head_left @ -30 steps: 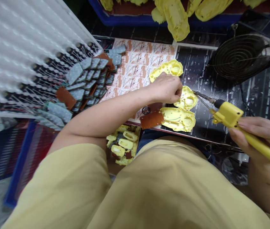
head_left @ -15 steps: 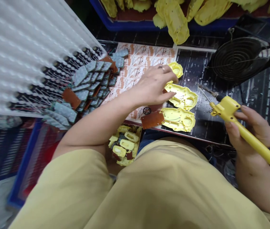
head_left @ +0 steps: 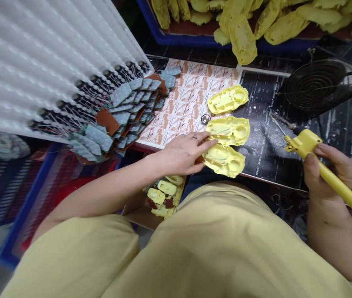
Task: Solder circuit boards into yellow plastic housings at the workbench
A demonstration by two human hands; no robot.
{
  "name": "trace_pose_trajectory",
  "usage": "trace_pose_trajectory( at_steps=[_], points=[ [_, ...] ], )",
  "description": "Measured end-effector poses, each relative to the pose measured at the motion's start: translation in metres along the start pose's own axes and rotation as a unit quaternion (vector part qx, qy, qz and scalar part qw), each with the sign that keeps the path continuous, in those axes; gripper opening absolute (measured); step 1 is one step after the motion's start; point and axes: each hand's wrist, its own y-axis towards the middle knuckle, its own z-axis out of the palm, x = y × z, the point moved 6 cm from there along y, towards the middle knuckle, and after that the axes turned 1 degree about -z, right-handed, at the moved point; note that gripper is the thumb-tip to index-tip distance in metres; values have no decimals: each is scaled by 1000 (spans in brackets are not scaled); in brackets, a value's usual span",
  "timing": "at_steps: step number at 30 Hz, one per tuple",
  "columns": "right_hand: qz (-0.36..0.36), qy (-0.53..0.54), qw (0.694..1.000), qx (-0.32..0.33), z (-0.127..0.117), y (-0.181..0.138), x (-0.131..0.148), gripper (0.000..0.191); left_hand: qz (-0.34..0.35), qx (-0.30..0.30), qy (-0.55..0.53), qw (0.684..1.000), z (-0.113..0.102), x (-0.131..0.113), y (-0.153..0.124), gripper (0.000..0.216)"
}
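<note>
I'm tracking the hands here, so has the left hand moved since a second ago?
Yes. The left hand has come back toward the body, from the middle yellow shell to the nearest yellow shell, judged against the orange printed sheet.

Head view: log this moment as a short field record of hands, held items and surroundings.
left hand: fingers on the nearest yellow moulded plastic shell
right hand: gripping the yellow-handled soldering iron, tip off the shells
other shells: two more in a row behind
left side: pile of wired grey circuit boards
back: blue bin of yellow shells, black wire-grille fan
</note>
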Motion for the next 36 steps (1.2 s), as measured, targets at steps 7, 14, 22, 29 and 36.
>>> trace_pose_trajectory(
  at_steps=[7, 14, 22, 29, 36],
  points=[
    [9, 4, 1000, 3, -4, -4, -5, 21, -60, 68, -106, 990, 1, 69, -144, 66],
    [12, 24, 1000, 17, -9, 7, 3, 25, -4, 86, -174, 981, -23, 79, -97, 57],
    [-53, 93, 990, 93, 9, 30, 32, 23, -78, -110, 101, 986, -84, 107, 183, 64],
    [9, 122, 985, 120, 10, 26, 23, 38, -86, -106, 184, 974, -103, 117, 249, 60],
    [67, 117, 985, 111, 14, 21, 16, 30, -119, -39, 147, 981, -83, 100, 181, 45]
  ],
)
